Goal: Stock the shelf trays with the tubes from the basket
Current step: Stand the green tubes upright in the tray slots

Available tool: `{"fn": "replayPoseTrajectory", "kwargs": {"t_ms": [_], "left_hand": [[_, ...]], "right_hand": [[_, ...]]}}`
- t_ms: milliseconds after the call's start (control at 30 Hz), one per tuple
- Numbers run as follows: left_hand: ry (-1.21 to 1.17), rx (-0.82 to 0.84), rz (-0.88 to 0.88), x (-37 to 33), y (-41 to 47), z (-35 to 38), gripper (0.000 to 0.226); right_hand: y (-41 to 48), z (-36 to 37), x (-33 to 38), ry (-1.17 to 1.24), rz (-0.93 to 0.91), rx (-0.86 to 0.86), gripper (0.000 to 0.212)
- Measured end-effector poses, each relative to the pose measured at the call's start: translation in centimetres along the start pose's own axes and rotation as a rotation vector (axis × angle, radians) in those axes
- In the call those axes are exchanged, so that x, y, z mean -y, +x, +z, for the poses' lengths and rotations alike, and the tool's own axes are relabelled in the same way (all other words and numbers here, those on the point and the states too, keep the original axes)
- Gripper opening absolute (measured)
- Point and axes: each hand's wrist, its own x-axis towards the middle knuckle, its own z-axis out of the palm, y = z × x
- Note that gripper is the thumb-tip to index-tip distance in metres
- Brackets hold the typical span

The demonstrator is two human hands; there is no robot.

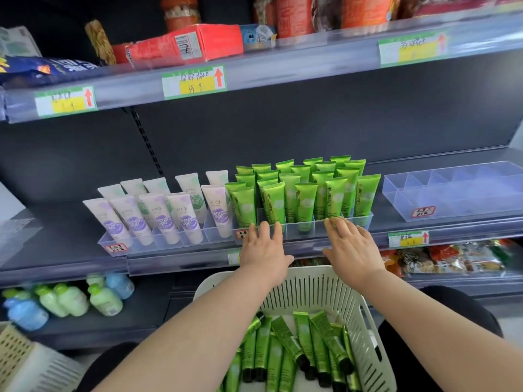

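Clear plastic shelf trays [402,203]: three
White soft-plastic tubes [165,219], upright: ten
Green soft-plastic tubes [276,202], upright: some twenty (rear rows overlap)
White slotted plastic basket [311,290]: one

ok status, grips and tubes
Left grip, right grip open, fingertips at middle tray front. Tray packed with green tubes, more lying in basket. Nothing in the way.

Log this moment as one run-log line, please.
left hand: open, touching green-tube tray front | right hand: open, same tray | basket: holds green tubes
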Motion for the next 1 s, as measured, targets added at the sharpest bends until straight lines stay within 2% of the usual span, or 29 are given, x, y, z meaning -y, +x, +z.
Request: {"fn": "replayPoseTrajectory", "kwargs": {"t_ms": [1000], "left_hand": [[0.004,-0.036,-0.017,-0.4,9.0,-0.4,0.086]], "right_hand": [[9.4,0.5,-1.9,0.106,0.047,0.045,0.059]]}}
